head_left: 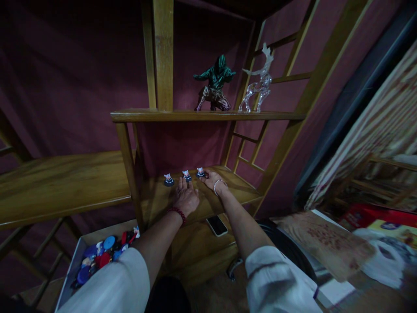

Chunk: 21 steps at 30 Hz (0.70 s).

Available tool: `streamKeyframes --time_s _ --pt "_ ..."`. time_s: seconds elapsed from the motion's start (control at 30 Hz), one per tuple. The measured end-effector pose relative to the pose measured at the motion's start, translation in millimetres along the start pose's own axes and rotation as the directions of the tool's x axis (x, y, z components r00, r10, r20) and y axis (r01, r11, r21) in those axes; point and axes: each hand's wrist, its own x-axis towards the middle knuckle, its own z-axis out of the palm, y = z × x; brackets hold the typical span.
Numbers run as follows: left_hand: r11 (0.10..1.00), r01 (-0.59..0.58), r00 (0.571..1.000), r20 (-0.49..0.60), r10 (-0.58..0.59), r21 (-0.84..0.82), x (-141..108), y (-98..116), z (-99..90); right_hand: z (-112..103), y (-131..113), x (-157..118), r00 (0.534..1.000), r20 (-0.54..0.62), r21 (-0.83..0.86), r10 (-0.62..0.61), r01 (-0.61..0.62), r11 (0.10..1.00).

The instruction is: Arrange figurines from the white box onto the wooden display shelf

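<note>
Three small figurines with white heads and dark round bases stand in a row on the lower wooden shelf (156,201): the left figurine (168,179), the middle figurine (186,175) and the right figurine (200,172). My left hand (187,198), with a red bead bracelet, reaches to the middle figurine, its fingertips at the base. My right hand (211,180), wearing a silver bracelet, has its fingers at the right figurine's base and holds it. The left figurine stands apart from both hands.
A green-hooded figure (217,82) and a clear deer (259,84) stand on the upper shelf (208,116). A phone (217,226) lies below my hands. At lower left is a box (73,261) of colourful figurines. Bags and boxes lie at right.
</note>
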Motion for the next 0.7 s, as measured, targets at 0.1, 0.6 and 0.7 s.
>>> streamKeyframes --time_s 0.1,0.6,0.7 --pt "1.0 -0.002 1.0 -0.004 0.002 -0.004 -0.1 -0.3 0.4 -1.1 -1.1 -1.0 1.0 -0.007 -0.005 0.012 -0.012 1.0" --pt "1.0 -0.02 0.998 -0.054 0.02 0.008 -1.4 -0.3 0.6 -4.6 -4.5 -1.4 0.999 -0.001 0.012 0.044 -0.044 0.999" --pt "1.0 -0.017 0.999 -0.049 0.017 -0.008 -2.2 0.3 -0.1 -2.9 -3.1 -0.3 0.999 -0.004 0.025 0.043 -0.043 0.999"
